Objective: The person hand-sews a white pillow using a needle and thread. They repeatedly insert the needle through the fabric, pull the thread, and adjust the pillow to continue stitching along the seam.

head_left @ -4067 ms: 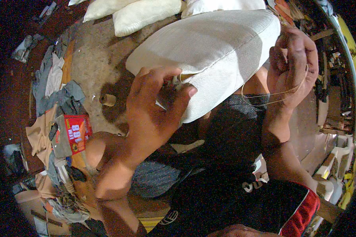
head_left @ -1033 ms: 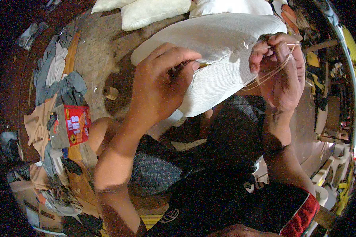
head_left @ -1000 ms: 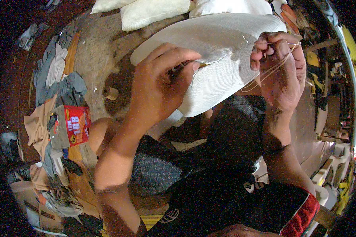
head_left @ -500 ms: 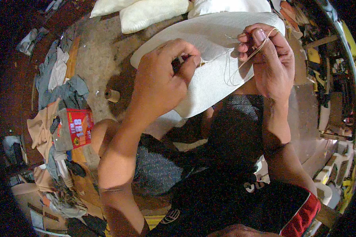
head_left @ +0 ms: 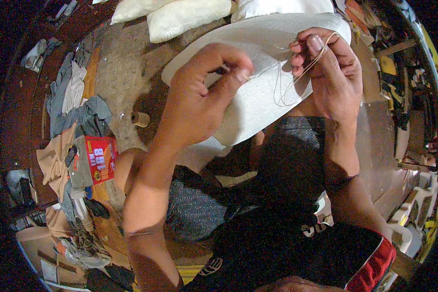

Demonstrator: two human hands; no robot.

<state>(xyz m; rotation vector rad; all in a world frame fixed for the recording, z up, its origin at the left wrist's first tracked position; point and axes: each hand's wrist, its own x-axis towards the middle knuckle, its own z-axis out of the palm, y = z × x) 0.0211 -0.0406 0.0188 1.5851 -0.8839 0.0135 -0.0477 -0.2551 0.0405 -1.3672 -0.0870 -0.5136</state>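
A white stuffed cushion (head_left: 267, 82) lies across my lap. My left hand (head_left: 199, 97) grips its near edge, thumb and fingers pinched together over the seam. Whether a needle sits between those fingers is hidden. My right hand (head_left: 331, 73) is raised over the cushion's right end and holds a thin pale thread (head_left: 289, 87), which loops down from the fingers onto the fabric.
More white cushions (head_left: 180, 14) lie on the floor beyond. A small thread spool (head_left: 141, 118) stands on the floor to the left. A red box (head_left: 100, 158) rests among a pile of fabric scraps (head_left: 75, 112). Cluttered shelves (head_left: 404, 97) run along the right.
My right hand has moved left and up over the cushion, so the thread has gone slack into a loop. My left hand has shifted up along the seam.
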